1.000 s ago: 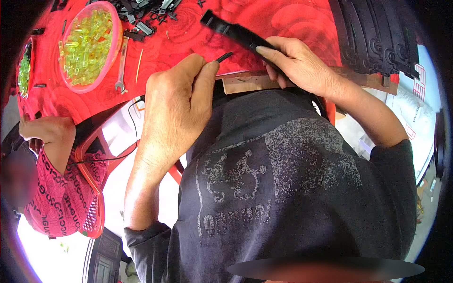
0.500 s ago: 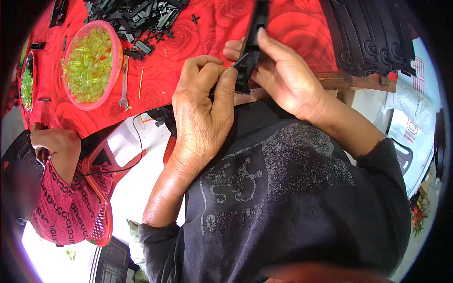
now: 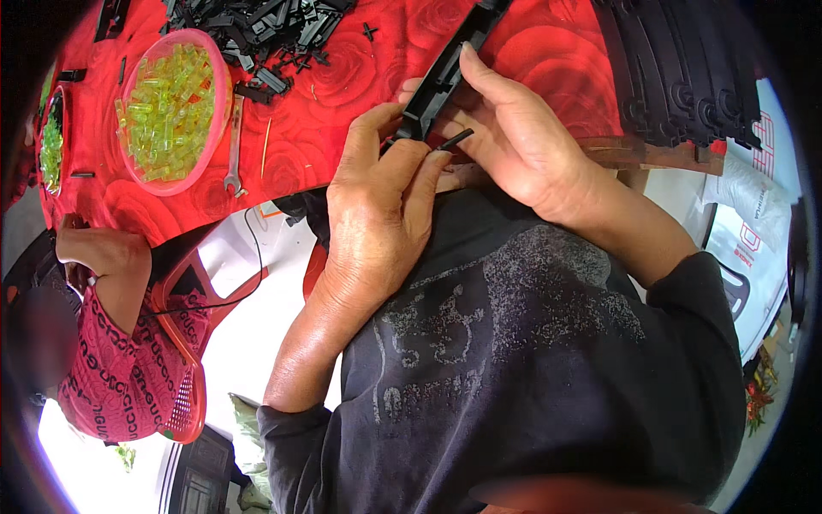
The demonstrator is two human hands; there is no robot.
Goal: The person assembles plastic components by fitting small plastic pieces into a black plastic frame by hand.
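Observation:
My right hand (image 3: 533, 146) is closed around a long black plastic channel-shaped part (image 3: 441, 84), its thumb along the near side. The part slants from upper right to lower left, with its hollow side showing. At its lower end is my left hand (image 3: 370, 210), which pinches a thin black stick-like piece (image 3: 456, 140) between thumb and forefinger. The stick's free end points to the right, just below the channel part. Some left fingertips are behind the part's lower end, so their contact is hidden.
A pink bowl (image 3: 224, 111) of clear yellow-green pieces stands left, beside a wrench (image 3: 234, 154) and a thin wooden stick (image 3: 266, 146). Small black parts (image 3: 274, 34) lie heaped beyond. Long black parts (image 3: 676, 77) line the right. A co-worker's arm (image 3: 111, 257) is at far left.
The channel part has tilted, its lower end swinging left and its hollow side turning into view. The stick in my left hand now points right, clear below the part.

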